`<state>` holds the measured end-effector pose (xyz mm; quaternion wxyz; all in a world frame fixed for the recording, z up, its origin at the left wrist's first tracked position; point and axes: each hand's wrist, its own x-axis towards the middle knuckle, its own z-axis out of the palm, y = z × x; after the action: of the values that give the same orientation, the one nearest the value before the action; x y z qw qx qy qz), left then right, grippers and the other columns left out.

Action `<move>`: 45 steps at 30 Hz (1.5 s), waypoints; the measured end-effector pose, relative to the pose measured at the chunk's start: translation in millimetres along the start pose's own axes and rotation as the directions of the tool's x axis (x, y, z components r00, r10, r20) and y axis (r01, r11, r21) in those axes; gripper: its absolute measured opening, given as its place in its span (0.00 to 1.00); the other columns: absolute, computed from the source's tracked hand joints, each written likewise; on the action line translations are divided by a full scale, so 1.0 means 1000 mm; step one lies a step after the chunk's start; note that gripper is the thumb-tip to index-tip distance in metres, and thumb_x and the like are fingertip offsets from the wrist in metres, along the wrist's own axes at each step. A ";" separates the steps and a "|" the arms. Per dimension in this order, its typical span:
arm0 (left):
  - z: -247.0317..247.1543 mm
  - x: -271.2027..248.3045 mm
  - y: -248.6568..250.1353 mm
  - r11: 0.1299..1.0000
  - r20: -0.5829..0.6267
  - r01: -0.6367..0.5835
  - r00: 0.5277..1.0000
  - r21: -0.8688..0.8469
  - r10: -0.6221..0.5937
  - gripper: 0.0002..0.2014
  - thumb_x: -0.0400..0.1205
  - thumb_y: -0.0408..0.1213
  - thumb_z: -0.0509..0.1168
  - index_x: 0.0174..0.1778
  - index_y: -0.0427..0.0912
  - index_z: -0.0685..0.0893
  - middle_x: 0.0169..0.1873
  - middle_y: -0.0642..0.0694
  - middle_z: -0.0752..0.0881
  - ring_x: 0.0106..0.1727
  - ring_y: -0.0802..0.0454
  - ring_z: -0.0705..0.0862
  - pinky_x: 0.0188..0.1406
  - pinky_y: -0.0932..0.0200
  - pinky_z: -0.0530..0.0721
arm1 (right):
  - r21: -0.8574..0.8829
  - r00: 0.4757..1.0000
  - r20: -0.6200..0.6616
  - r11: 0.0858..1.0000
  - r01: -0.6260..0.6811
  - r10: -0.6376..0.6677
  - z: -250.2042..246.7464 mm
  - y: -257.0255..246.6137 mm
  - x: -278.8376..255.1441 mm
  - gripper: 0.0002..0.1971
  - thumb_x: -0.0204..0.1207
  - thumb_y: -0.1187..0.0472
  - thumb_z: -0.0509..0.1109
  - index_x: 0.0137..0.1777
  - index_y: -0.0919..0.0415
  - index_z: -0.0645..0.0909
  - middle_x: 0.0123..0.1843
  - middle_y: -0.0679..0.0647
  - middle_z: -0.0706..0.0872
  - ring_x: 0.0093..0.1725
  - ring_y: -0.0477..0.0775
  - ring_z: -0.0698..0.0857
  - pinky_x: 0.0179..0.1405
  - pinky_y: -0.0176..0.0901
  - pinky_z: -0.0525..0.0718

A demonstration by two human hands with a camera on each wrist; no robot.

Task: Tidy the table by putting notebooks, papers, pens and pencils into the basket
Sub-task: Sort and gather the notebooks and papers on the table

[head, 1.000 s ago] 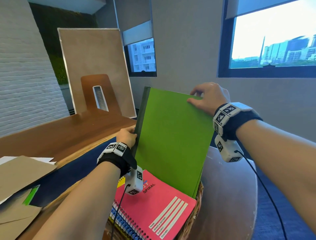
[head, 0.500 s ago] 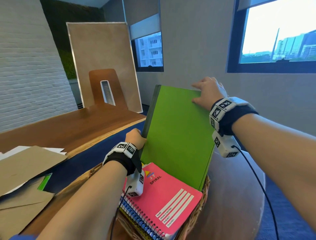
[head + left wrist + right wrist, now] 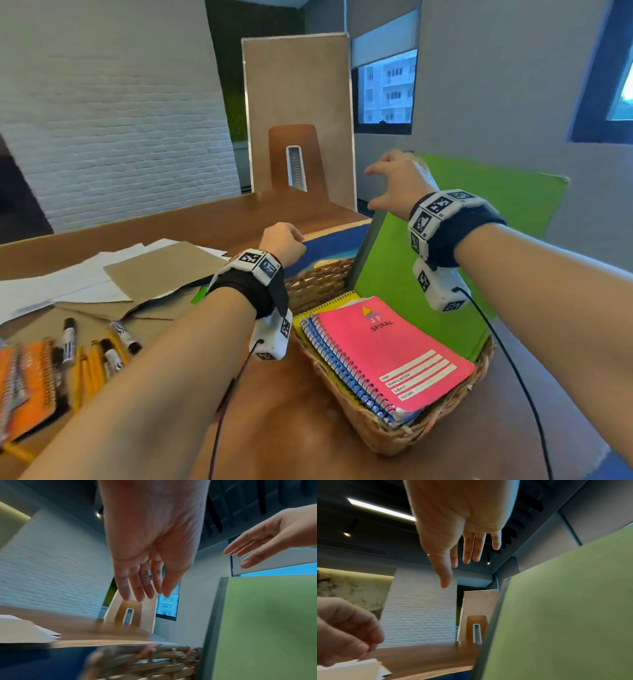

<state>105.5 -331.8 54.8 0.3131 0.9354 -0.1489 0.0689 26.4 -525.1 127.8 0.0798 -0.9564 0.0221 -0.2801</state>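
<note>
The pink spiral notebook (image 3: 387, 349), lying on top of the stack in the wicker basket (image 3: 383, 435), carries the letters "J F" and the word "SPIRAL" under a small triangle logo near its top edge. Toward its lower corner, four white bars bear small lines of print that seem to read "NAME", "GRADE & SECTION", "SUBJECT" and "TEACHER", though the lettering is tiny and only partly sure. The markers (image 3: 68, 342) on the table have printed labels too blurred to read, and the wrist bands (image 3: 257, 263) show only black-and-white square code patterns, no words.
</note>
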 end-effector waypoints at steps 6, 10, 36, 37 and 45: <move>-0.048 -0.036 -0.058 0.995 -0.083 0.074 0.994 0.066 -0.068 0.05 0.81 0.34 0.64 0.48 0.40 0.85 0.46 0.45 0.85 0.48 0.49 0.80 0.42 0.60 0.75 | 0.062 0.991 0.086 0.993 0.096 -0.101 0.028 -0.061 -0.006 0.28 0.66 0.46 0.78 0.67 0.53 0.79 0.68 0.56 0.76 0.70 0.58 0.72 0.73 0.56 0.67; -0.081 -0.068 -0.105 0.970 -0.122 0.165 0.982 0.176 -0.145 0.06 0.80 0.33 0.62 0.38 0.44 0.79 0.38 0.43 0.82 0.41 0.46 0.78 0.36 0.58 0.73 | 0.110 0.969 0.179 0.982 0.153 -0.171 0.054 -0.103 -0.011 0.28 0.67 0.41 0.76 0.65 0.52 0.80 0.68 0.54 0.77 0.70 0.56 0.73 0.72 0.56 0.70; -0.148 -0.222 -0.292 0.755 -0.268 0.544 0.838 0.366 -0.475 0.11 0.84 0.40 0.60 0.55 0.39 0.84 0.53 0.40 0.85 0.53 0.44 0.83 0.51 0.54 0.84 | 0.301 0.755 0.527 0.916 0.264 -0.391 0.184 -0.305 -0.076 0.14 0.76 0.44 0.66 0.50 0.52 0.86 0.50 0.51 0.87 0.46 0.52 0.85 0.45 0.44 0.82; -0.145 -0.221 -0.294 0.763 -0.274 0.528 0.848 0.373 -0.454 0.11 0.84 0.40 0.60 0.56 0.39 0.84 0.54 0.41 0.85 0.54 0.44 0.83 0.53 0.53 0.83 | 0.287 0.760 0.523 0.919 0.270 -0.386 0.188 -0.305 -0.076 0.14 0.76 0.44 0.66 0.50 0.51 0.86 0.50 0.51 0.87 0.48 0.52 0.85 0.45 0.44 0.82; -0.134 -0.197 -0.300 0.825 -0.273 0.376 0.920 0.422 -0.280 0.12 0.86 0.43 0.57 0.59 0.43 0.81 0.56 0.45 0.81 0.58 0.48 0.78 0.59 0.53 0.80 | 0.093 0.842 0.501 0.980 0.174 -0.198 0.206 -0.304 -0.056 0.18 0.82 0.50 0.58 0.64 0.60 0.76 0.64 0.59 0.79 0.66 0.58 0.75 0.65 0.52 0.73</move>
<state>10.8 23.8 -51.8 0.0992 0.9827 0.0679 0.1409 89.7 -191.3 -23.4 0.0763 -0.9919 -0.0986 -0.0251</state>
